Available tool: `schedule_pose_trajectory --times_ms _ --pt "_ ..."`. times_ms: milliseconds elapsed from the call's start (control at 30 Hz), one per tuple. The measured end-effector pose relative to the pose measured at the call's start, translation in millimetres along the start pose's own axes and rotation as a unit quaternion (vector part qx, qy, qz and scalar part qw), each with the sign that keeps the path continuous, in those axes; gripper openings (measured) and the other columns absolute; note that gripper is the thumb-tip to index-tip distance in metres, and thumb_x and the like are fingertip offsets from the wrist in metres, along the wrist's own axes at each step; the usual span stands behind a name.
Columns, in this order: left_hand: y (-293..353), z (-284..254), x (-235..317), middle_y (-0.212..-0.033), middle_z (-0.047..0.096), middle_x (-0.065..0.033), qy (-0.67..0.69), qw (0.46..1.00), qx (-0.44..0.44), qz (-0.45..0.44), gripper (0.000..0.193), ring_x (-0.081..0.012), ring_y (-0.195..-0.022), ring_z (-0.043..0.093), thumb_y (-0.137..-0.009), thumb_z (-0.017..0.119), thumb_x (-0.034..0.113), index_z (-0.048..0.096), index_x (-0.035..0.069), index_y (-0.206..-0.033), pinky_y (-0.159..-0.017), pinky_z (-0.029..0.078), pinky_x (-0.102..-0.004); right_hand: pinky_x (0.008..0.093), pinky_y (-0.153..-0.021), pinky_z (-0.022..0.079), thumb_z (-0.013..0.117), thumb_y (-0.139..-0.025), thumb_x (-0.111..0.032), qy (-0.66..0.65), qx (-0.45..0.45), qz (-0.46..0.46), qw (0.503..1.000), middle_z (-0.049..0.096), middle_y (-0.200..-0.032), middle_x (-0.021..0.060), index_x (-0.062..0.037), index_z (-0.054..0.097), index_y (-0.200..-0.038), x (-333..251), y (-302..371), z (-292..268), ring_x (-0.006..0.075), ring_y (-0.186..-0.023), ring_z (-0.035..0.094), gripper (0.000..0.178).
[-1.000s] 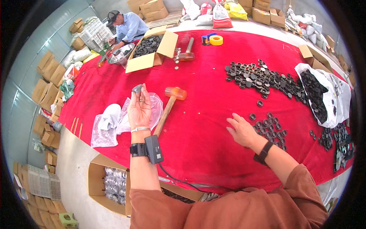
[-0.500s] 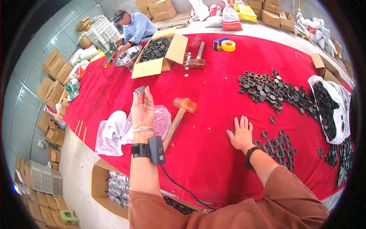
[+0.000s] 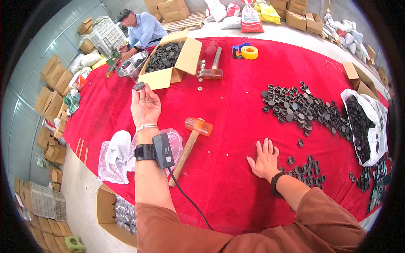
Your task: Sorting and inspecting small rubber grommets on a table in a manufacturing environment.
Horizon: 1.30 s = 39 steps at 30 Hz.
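My left hand (image 3: 146,106) is raised over the table, palm up, gripping a small dark round cap (image 3: 139,86) at its fingertips. Just beyond it stands an open cardboard box (image 3: 189,55) full of black caps (image 3: 163,57). Fingers spread, my right hand (image 3: 264,160) rests flat on the red cloth (image 3: 228,185) and holds nothing. Beside that wrist lies a small group of black ring-shaped caps (image 3: 307,169). A larger spread of similar caps (image 3: 291,103) lies farther off.
Between my arms lies a mallet (image 3: 199,126) with an amber head; another mallet (image 3: 212,74) is beside the box. Clear plastic bags (image 3: 114,158) lie by my left forearm. Tape (image 3: 249,52) sits farther back. A white sack (image 3: 377,126) holds black pieces. Another person (image 3: 145,29) works at the far left.
My left hand has moved left and away from me, bringing the cap nearer the cardboard box. My right hand stays flat on the cloth. The whole view has shifted slightly.
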<state>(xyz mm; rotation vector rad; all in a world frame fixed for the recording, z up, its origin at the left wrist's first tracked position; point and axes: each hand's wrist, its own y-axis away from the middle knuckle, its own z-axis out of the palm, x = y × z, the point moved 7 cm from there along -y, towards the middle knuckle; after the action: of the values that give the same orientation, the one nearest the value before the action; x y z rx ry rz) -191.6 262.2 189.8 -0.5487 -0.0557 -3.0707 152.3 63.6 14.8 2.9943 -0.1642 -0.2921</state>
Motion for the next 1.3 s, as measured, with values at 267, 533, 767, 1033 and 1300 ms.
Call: schedule_pose_trajectory --times_ms 267,533,767,1033,1300 --pt "-7 8 -7 -0.097 0.064 -0.0073 0.007 0.999 0.053 0.01 0.035 -0.0156 -0.077 0.064 -0.089 0.06 0.033 0.055 0.005 -0.109 -0.062 0.054 -0.0287 0.052 -0.107 0.011 0.043 -0.085 -0.056 0.0 -0.002 0.011 1.0 0.019 -0.147 0.0252 -0.0029 0.03 -0.141 3 -4 1 0.0365 -0.138 0.014 0.078" --pt "-15 29 4 -0.095 0.064 -0.0073 -0.022 0.998 0.042 0.029 0.03 -0.0162 -0.075 0.064 -0.088 0.061 0.03 0.056 0.005 -0.104 -0.062 0.054 -0.0294 0.0539 -0.108 0.011 0.039 -0.087 -0.058 0.005 0.005 -0.01 1.0 0.016 -0.147 0.0262 -0.0028 0.026 -0.142 3 -4 1 0.0382 -0.138 0.013 0.079" --pt "-16 56 13 -0.097 0.064 -0.0062 -0.044 0.998 0.029 0.043 0.033 -0.0165 -0.077 0.064 -0.088 0.062 0.029 0.053 0.004 -0.108 -0.063 0.054 -0.0294 0.0536 -0.108 0.009 0.037 -0.082 -0.07 0.006 0.013 -0.018 1.0 0.016 -0.147 0.026 -0.0037 0.025 -0.143 3 -2 -3 0.0375 -0.138 0.01 0.091" --pt "-20 72 19 -0.1 0.063 -0.0073 -0.056 0.997 -0.011 0.051 0.031 -0.0176 -0.079 0.064 -0.089 0.062 0.026 0.054 0.002 -0.108 -0.065 0.054 -0.0297 0.0538 -0.108 0.009 0.037 -0.078 -0.074 0.012 -0.005 -0.016 1.0 0.015 -0.147 0.0264 -0.0038 0.025 -0.143 2 -2 -1 0.0378 -0.139 0.009 0.097" --pt "-17 82 2 -0.099 0.064 -0.0062 -0.065 0.997 0.005 0.048 0.029 -0.0169 -0.077 0.064 -0.09 0.06 0.026 0.056 0.004 -0.109 -0.063 0.054 -0.0288 0.0542 -0.108 0.008 0.036 -0.078 -0.075 0.003 -0.013 -0.013 1.0 0.013 -0.148 0.0266 -0.0035 0.024 -0.143 5 -2 -4 0.0381 -0.139 0.008 0.097"
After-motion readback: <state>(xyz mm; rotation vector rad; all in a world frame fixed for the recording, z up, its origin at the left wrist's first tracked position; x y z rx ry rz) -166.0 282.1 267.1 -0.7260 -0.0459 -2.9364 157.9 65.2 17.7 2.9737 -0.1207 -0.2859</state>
